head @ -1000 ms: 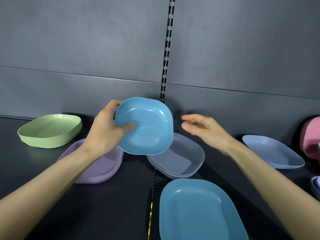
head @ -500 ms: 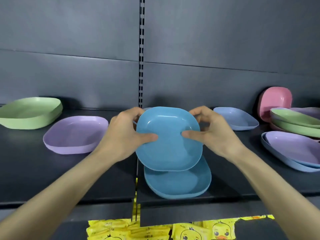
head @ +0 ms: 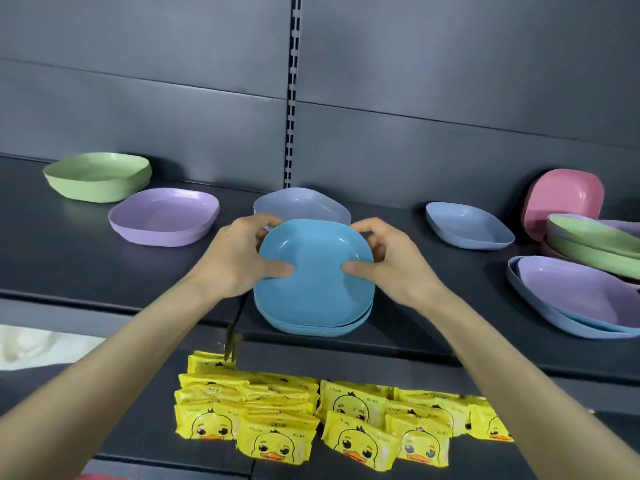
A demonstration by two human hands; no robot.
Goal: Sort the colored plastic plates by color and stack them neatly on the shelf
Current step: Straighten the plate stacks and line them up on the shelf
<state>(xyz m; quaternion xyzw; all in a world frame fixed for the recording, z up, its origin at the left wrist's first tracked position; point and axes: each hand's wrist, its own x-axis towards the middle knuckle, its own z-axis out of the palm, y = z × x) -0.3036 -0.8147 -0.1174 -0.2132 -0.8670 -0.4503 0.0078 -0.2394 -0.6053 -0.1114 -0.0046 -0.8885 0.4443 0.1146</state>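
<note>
1. Grey back panels (head: 138, 98) closed off the rear, split by a slotted upright (head: 292, 98).
2. The dark shelf (head: 69, 265) ran the full width, with bare stretches at its left front and between the middle plates and those on the right.
3. Yellow duck packets (head: 360, 441) lay in rows on a lower level, below the shelf's front lip.
4. A mixed pile (head: 588, 299) of purple, light blue and green plates crowded the right edge, and a pink plate (head: 568, 199) leaned against the back panel behind it.
5. A blue stack (head: 311, 329) stood mid-shelf, its near rim right at the front lip.
6. The blue plate (head: 315, 271) sat on that stack, its far rim looking slightly raised.
7. The left hand (head: 235, 261) gripped the plate's left rim and the right hand (head: 391, 268) its right rim, each with its thumb inside and fingers curled behind. The hands were a plate's width apart.
8. A green stack (head: 100, 181) sat far left at the back, with a purple plate (head: 162, 216) beside it. One periwinkle plate (head: 298, 204) lay just behind the hands.
</note>
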